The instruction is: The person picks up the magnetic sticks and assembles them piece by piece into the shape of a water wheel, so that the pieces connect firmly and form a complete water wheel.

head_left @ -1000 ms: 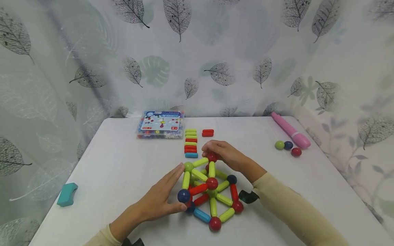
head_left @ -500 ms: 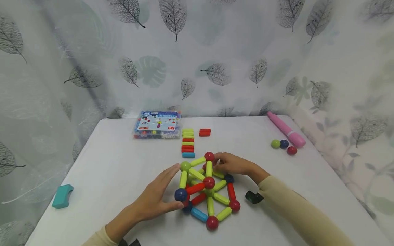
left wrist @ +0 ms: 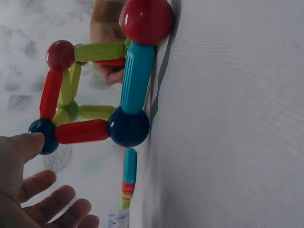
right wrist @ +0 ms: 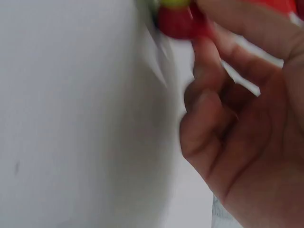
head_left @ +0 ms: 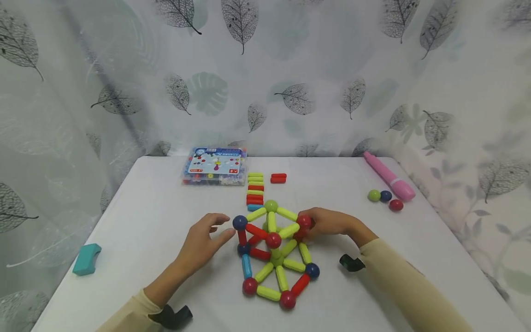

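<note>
A magnetic stick-and-ball structure (head_left: 276,257) of red, lime and blue rods stands on the white table, in the middle of the head view. At its right side my right hand (head_left: 332,222) holds a red ball (head_left: 304,221); in the right wrist view the fingers curl at that ball (right wrist: 176,23). To the left, my left hand (head_left: 199,244) is spread with nothing in it, thumb close to the upper dark blue ball (head_left: 239,222). In the left wrist view the thumb overlaps the dark blue ball (left wrist: 43,136); whether they touch I cannot tell.
Behind the structure lie a column of short rods (head_left: 255,188) and a red pair (head_left: 278,178). A clear parts box (head_left: 214,167) sits at the back. To the right are three balls (head_left: 385,196) and a pink tube-shaped object (head_left: 390,176); a teal block (head_left: 86,259) lies far left.
The structure has turned clockwise as seen from above, its blue rod swinging to the left side. My left hand has drawn away from it; my right hand has come down onto a red ball.
</note>
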Demonstrator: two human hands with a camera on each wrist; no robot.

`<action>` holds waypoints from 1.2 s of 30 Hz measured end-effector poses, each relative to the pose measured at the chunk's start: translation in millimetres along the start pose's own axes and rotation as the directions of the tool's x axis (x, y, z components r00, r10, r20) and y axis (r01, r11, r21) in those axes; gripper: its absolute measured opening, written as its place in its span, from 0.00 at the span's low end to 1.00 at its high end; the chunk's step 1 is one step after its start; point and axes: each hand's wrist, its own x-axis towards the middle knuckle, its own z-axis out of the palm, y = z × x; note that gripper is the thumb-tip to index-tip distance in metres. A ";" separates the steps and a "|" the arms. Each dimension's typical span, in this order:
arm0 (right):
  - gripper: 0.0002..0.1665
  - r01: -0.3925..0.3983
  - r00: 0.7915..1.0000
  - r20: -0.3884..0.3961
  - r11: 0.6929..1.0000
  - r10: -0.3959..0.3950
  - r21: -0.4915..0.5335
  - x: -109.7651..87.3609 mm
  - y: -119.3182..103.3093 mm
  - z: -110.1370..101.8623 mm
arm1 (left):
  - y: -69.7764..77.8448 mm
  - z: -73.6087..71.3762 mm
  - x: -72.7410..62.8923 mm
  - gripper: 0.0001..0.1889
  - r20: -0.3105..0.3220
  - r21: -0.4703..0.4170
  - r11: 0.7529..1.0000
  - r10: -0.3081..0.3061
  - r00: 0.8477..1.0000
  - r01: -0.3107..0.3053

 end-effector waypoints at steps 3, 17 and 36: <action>0.13 0.028 0.998 0.062 1.000 -0.028 0.011 -5.9 5.6 -1.3 | -2.9 3.1 -3.8 0.14 -0.011 -0.012 0.999 -0.051 0.999 0.051; 0.21 0.105 0.993 -0.052 0.993 -0.102 0.053 30.3 -16.3 9.0 | 11.1 9.6 -33.0 0.17 0.533 0.112 0.951 0.188 0.825 -0.289; 0.13 0.041 0.998 -0.058 0.998 -0.038 0.040 9.9 -8.4 3.2 | 6.7 5.7 3.5 0.15 0.365 0.353 0.928 -0.017 0.931 -0.121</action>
